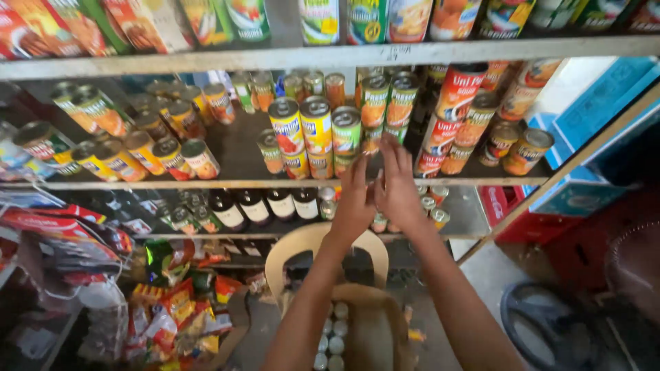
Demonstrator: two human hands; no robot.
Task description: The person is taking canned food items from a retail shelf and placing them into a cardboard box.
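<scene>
Two hands [377, 192] near green-labelled cans [346, 134]

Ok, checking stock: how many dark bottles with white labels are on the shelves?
4 dark bottles, side by side on the shelf under the cans, just beside the left hand. Others may be hidden behind them.

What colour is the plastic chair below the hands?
Beige, a pale tan; the chair back shows clearly in the head view, under both raised hands.

A metal shelf [227, 184] carries stacked cans [317, 134] in rows.
</scene>
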